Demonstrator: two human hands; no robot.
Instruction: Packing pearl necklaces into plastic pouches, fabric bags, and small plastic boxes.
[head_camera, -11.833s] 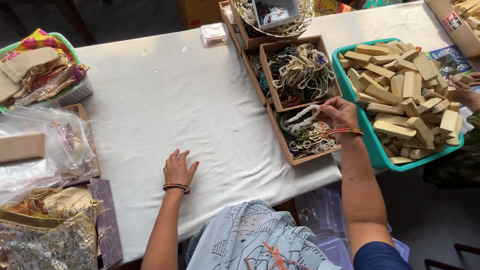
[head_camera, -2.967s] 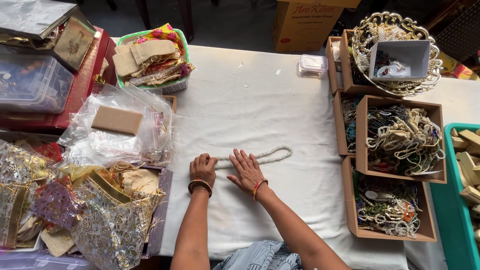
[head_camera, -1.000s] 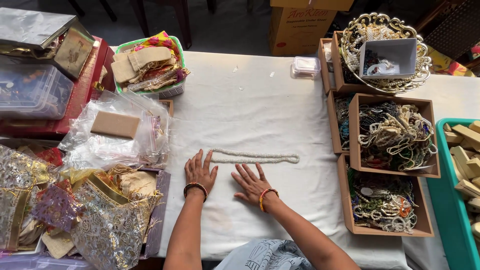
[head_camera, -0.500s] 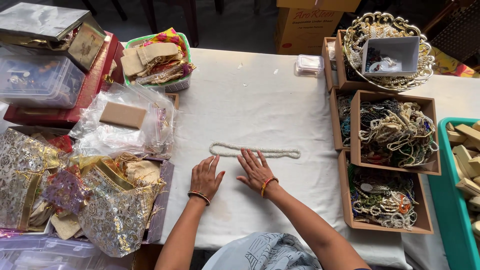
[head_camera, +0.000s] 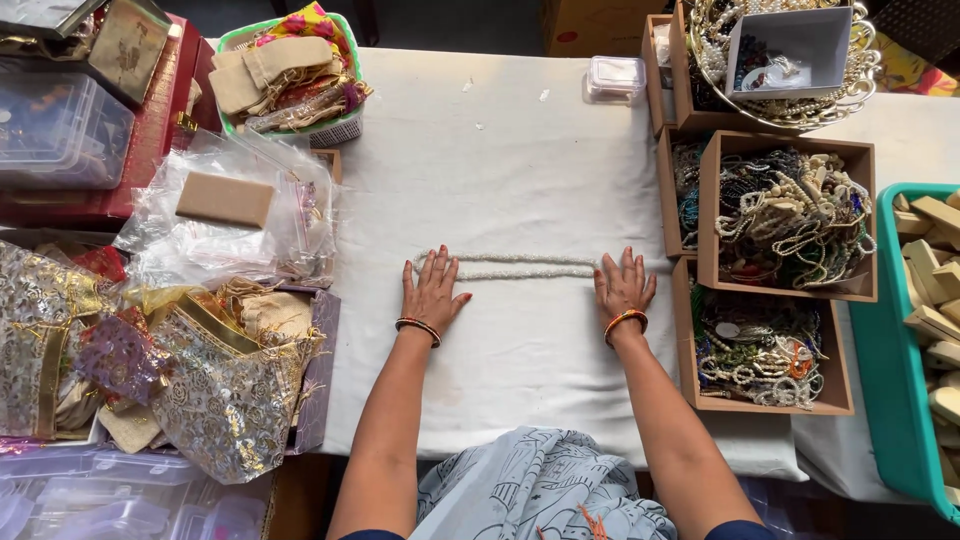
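Your left hand (head_camera: 432, 293) and right hand (head_camera: 623, 287) lie flat, fingers spread, pinning a white bead strand (head_camera: 520, 266) mid-table (head_camera: 500, 150); bead-filled cardboard boxes (head_camera: 785, 215) crowd its right edge

Your left hand (head_camera: 432, 293) and right hand (head_camera: 623, 287) are bare, no gloves or rings discernible. Nails on your left hand look painted red. A thin bangle (head_camera: 418, 327), dark with orange and pale beads, sits just behind your left hand at the wrist. An orange thread band (head_camera: 625, 319) circles the wrist behind your right hand. Forearms uncovered. Dark blue sleeves (head_camera: 737, 530) begin near the upper arms. A light grey patterned garment (head_camera: 540, 486) with dark line drawings lies between your arms.
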